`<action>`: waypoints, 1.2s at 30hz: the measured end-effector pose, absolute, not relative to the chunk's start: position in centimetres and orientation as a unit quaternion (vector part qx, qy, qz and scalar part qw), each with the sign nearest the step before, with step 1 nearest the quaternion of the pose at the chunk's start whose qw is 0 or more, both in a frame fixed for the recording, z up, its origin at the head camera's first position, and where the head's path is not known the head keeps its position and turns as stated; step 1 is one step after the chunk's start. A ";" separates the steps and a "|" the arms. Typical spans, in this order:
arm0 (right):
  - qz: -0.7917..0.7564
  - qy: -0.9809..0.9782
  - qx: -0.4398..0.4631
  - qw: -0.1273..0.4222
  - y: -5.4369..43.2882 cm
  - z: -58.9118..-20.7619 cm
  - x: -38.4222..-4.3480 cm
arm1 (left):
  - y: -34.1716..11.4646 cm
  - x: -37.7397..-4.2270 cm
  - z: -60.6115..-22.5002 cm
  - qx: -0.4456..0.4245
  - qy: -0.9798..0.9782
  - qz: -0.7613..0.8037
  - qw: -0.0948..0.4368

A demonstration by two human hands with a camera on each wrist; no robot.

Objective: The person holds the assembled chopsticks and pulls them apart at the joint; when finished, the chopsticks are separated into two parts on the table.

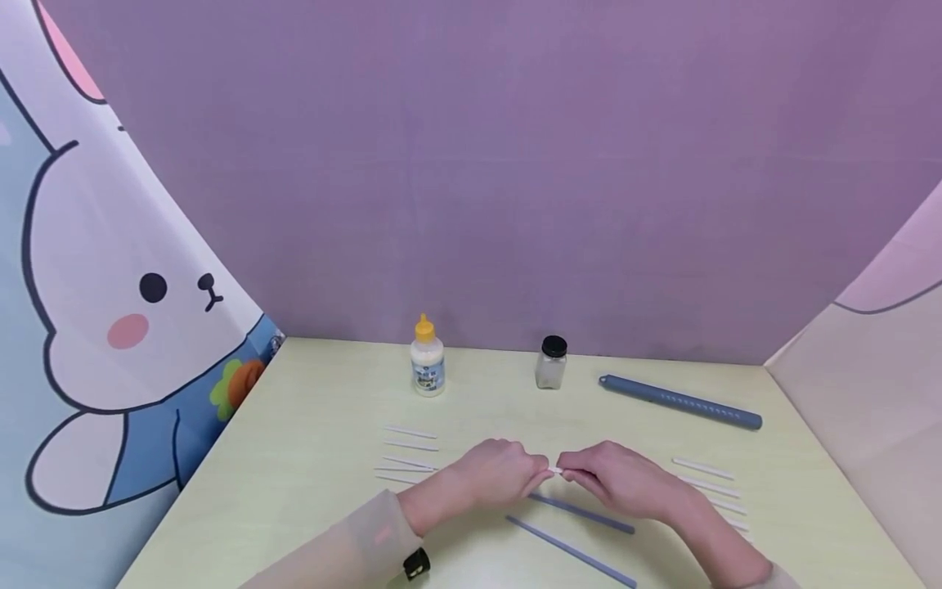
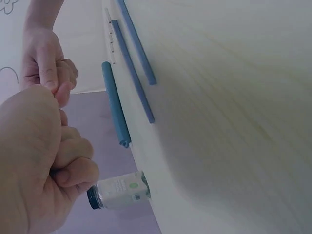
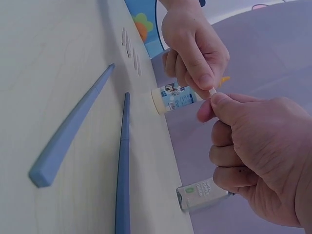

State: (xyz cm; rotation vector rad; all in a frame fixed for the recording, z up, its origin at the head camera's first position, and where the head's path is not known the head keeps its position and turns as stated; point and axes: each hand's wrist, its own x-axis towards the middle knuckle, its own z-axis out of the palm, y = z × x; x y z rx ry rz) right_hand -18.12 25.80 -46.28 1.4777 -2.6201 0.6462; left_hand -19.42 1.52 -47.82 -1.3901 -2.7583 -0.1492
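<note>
A small white stick [image 1: 555, 469] spans the short gap between the two hands above the table. Thumb and fingers of my left hand [image 1: 504, 473] pinch one end of it, and my right hand [image 1: 625, 478] pinches the other. Only a short white piece [image 3: 212, 91] shows in the right wrist view; fingers hide the rest. Below the hands lie two blue chopsticks, one farther back [image 1: 585, 514] and one nearer [image 1: 570, 550]. Thin white sticks [image 1: 410, 446] lie to the left, and thicker white sticks [image 1: 702, 468] lie to the right, partly behind the right forearm.
At the back stand a glue bottle [image 1: 428, 364] with a yellow cap and a small clear jar [image 1: 550, 370] with a black lid. A long blue case [image 1: 680, 401] lies at the back right. Purple cloth [image 1: 515, 180] hangs behind the table.
</note>
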 end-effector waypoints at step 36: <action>0.156 -0.842 0.482 0.189 26.7 -47.2 -17.5 | 2.0 -19.0 -46.5 -0.454 -0.889 -0.008 0.063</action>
